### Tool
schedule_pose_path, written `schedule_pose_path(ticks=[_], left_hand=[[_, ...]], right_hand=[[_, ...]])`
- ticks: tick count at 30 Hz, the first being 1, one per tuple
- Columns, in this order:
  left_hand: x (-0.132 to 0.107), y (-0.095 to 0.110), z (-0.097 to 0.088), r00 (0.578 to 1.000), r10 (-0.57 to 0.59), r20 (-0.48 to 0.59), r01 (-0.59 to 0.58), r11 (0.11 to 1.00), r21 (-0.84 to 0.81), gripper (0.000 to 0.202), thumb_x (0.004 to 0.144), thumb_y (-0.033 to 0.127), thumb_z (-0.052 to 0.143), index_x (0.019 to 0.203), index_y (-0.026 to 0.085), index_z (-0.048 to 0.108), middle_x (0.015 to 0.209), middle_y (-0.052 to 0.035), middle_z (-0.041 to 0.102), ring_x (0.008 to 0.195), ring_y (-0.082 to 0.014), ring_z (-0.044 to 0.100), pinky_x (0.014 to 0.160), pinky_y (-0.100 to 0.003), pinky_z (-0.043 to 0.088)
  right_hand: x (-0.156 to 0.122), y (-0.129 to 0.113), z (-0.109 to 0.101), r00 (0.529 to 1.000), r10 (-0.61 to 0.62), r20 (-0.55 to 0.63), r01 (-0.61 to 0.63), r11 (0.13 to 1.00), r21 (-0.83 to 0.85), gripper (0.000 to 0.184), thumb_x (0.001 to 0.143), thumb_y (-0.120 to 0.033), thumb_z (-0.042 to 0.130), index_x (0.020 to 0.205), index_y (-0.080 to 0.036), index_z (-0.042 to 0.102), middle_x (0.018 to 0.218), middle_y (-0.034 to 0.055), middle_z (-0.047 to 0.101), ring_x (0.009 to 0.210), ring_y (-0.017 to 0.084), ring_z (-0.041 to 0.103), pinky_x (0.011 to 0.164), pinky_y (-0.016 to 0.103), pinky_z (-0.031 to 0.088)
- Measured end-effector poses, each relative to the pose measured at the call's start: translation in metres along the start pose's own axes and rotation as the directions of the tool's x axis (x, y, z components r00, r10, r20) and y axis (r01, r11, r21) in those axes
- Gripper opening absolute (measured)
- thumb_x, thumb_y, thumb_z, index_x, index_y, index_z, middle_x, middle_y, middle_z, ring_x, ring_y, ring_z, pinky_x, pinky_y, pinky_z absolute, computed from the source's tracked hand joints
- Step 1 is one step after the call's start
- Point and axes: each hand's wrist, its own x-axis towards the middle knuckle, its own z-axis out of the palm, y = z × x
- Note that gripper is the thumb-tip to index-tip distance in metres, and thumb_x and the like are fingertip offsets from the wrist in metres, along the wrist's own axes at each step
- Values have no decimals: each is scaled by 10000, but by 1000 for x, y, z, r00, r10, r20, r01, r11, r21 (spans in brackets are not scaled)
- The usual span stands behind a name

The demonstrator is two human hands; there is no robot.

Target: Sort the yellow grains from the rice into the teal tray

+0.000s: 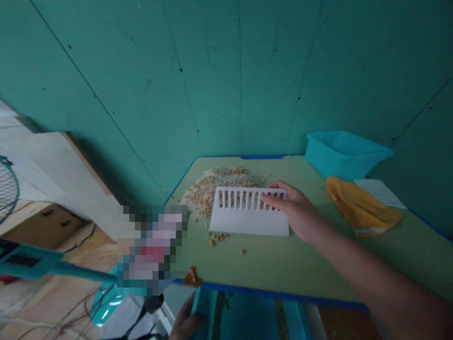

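My right hand point(293, 208) grips the right end of a white plastic plate point(249, 222) with a row of slots along its upper part. The plate stands tilted on the table, in front of a heap of yellow kernels mixed with fine white grains point(226, 179). A few loose kernels point(219, 237) lie before it. Below the table's front edge, my left hand point(187, 321) is closed on the left rim of a blue tray point(251, 314). That tray is partly cut off by the bottom of the view.
On the pale table point(269, 264) with blue edging, a turquoise basin point(347, 156) stands at the back right, beside an orange cloth point(361, 208). An orange-brown scrap point(193, 277) lies at the front left edge. Boards point(85, 184) and wires point(78, 311) occupy the left side.
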Motion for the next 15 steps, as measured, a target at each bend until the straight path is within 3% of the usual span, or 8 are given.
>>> schedule_pose_path(ticks=[3, 7, 11, 15], left_hand=[[-6, 5, 13, 999, 2, 33, 0, 998, -64, 244, 332, 19, 519, 420, 211, 641, 263, 81, 492, 281, -81, 326, 355, -234, 323], [-12, 5, 23, 997, -68, 30, 73, 981, -180, 241, 334, 36, 554, 451, 215, 665, 274, 82, 506, 288, -94, 357, 347, -233, 325], [-12, 1, 22, 993, -81, -82, 69, 987, -148, 260, 331, 44, 590, 495, 215, 696, 326, 65, 556, 329, -102, 435, 370, -215, 347], [-10, -1, 15, 998, -64, -15, 62, 990, -127, 250, 336, 39, 604, 514, 187, 699, 296, 46, 539, 296, -103, 392, 351, -225, 295]], right_hand=[[-2, -1, 2, 1000, -16, 23, 17, 999, -35, 258, 622, -364, 635, 765, -205, 489, 629, -22, 581, 547, 113, 497, 512, 231, 351], [-6, -5, 6, 999, -26, 40, 30, 994, -108, 257, 630, -374, 619, 763, -203, 482, 630, -23, 575, 547, 110, 494, 522, 231, 345], [-9, -7, 8, 998, -17, 53, 24, 991, -128, 269, 629, -380, 618, 763, -195, 475, 633, -16, 577, 535, 107, 483, 509, 228, 338], [-12, -7, 8, 997, -4, 74, 12, 994, -104, 302, 617, -400, 636, 775, -204, 470, 645, -18, 573, 542, 113, 490, 506, 230, 351]])
